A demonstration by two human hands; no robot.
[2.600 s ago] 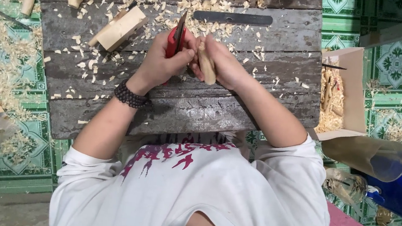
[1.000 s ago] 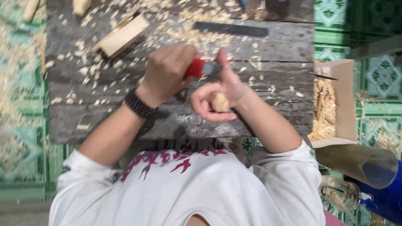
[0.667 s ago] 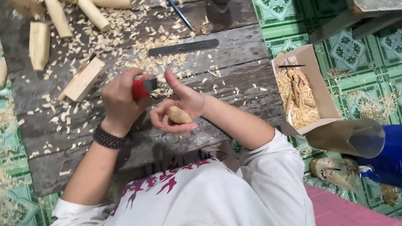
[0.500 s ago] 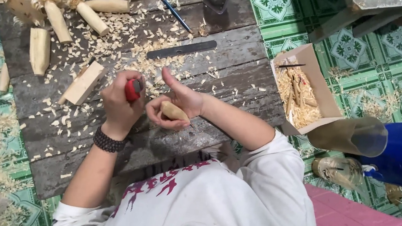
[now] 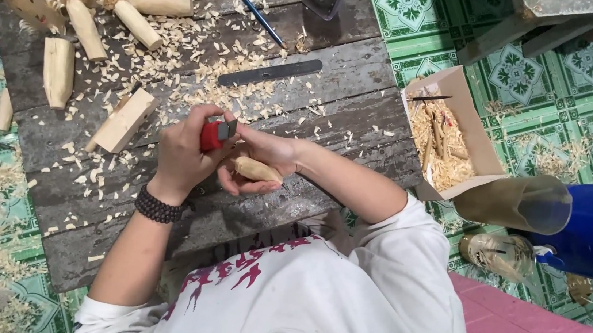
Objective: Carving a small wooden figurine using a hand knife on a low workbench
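Partly hidden: knife (image 5: 216,134) blade (behind fingers (image 5: 255,139)).

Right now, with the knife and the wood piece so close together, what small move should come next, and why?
Probably a short paring stroke. The left hand grips the red knife right beside the wood piece, which the right hand cradles above the shaving-strewn bench; the blade itself is hard to make out.
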